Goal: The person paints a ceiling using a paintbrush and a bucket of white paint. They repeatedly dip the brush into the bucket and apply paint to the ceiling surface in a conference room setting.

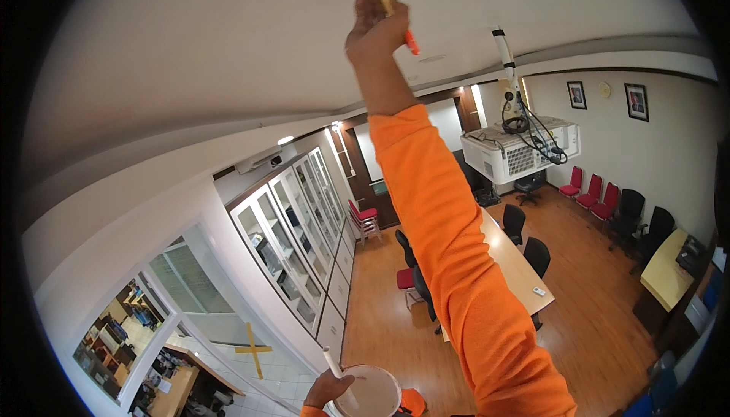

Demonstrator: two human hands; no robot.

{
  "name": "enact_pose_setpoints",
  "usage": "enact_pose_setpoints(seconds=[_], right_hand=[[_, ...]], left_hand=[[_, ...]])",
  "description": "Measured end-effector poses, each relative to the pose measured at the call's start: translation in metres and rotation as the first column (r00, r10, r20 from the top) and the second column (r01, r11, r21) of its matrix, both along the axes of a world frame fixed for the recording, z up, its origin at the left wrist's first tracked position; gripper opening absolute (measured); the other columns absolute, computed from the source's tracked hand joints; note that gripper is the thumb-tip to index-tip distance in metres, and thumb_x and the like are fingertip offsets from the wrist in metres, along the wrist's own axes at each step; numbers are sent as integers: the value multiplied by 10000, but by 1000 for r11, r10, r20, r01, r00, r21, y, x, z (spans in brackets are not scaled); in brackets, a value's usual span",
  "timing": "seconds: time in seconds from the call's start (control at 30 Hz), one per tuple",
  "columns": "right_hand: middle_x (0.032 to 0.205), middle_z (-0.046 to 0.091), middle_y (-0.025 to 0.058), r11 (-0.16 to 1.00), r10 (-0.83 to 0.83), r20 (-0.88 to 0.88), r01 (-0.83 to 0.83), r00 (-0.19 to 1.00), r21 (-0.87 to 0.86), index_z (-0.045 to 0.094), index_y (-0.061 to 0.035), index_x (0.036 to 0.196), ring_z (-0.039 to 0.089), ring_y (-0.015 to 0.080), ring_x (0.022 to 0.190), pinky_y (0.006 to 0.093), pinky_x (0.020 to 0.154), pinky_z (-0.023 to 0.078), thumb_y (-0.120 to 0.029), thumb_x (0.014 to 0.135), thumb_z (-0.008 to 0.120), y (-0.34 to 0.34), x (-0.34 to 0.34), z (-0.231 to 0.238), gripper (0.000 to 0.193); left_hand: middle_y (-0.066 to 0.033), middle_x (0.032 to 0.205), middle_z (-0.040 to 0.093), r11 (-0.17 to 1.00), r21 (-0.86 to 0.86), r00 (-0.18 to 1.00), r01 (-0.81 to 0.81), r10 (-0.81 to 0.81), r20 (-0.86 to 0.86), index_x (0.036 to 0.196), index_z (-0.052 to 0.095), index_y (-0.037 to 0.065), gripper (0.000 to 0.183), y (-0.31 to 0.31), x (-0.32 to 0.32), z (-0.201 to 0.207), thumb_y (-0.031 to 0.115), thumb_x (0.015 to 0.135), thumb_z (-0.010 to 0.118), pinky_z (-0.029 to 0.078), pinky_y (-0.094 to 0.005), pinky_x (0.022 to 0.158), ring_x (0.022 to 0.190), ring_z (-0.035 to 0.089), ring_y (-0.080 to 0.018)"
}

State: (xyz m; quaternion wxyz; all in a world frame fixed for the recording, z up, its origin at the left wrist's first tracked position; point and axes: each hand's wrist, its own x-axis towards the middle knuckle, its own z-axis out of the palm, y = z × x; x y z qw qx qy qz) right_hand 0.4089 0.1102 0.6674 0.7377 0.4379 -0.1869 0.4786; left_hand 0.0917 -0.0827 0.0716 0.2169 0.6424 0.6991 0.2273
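Observation:
My right arm, in an orange sleeve, reaches up to the white ceiling [228, 44]. My right hand [378, 23] is closed round a paintbrush [412, 43] with a red-orange handle end. Its pale head points up at the ceiling and is blurred, so I cannot tell whether it touches. Low in the view, my left hand [325, 390] grips the rim of a white paint bucket [378, 386] with pale paint in it. A white stick [332, 362] leans in the bucket under my left thumb.
A white projector [517, 147] with dangling cables hangs from the ceiling at right. Below stand a long table [513, 265], black office chairs [537, 256] and red chairs [589, 193]. Glass-door cabinets [293, 234] line the left wall beside a glass partition [194, 276].

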Motion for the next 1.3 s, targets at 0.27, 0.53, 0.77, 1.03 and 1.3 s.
enact_pose_setpoints(seconds=[0.27, 0.53, 0.77, 1.03, 1.3], right_hand=[[905, 666, 121, 940, -340, -36, 340, 940, -8, 590, 1, 987, 696, 243, 850, 318, 880, 596, -113, 883, 559, 28, 134, 18, 157], [961, 722, 119, 979, -204, -180, 205, 962, -17, 638, -6, 1062, 720, 220, 868, 287, 848, 591, -292, 877, 532, 19, 115, 28, 357], [803, 680, 142, 965, -232, 170, 249, 958, -84, 604, -7, 937, 678, 272, 734, 373, 746, 579, -183, 910, 522, 26, 27, 0, 196], [886, 684, 129, 985, -168, -229, 172, 959, -3, 593, 15, 945, 707, 247, 816, 314, 846, 608, -164, 881, 524, 8, 187, 14, 202], [814, 643, 115, 977, 51, 94, -30, 994, -210, 585, -11, 908, 649, 243, 729, 342, 740, 587, -184, 908, 511, 37, -17, -11, 188]], left_hand=[[-256, 989, 682, 994, 105, 994, 17, -28, 106, 1106, 603, -32, 425, -18, -13, -4, 335, 901, 669, 513, -455, 842, 981, 653, -407], [-259, 995, 711, 1000, -18, 995, -18, 20, 99, 1109, 611, -27, 533, -6, -37, -17, 411, 822, 709, 531, -450, 864, 1020, 684, -395], [-259, 1085, 694, 980, -171, 994, 103, -106, -7, 1150, 653, 22, 540, 14, 28, 35, 459, 834, 690, 526, -430, 910, 1063, 670, -408], [-251, 1049, 682, 999, -53, 999, -6, 8, 47, 1161, 582, -1, 536, -4, -18, -8, 398, 829, 716, 519, -427, 893, 1030, 673, -393], [-221, 1060, 709, 984, -135, 993, 116, -120, -20, 1170, 661, 22, 536, 19, 20, 18, 422, 819, 718, 527, -425, 884, 1022, 677, -376]])
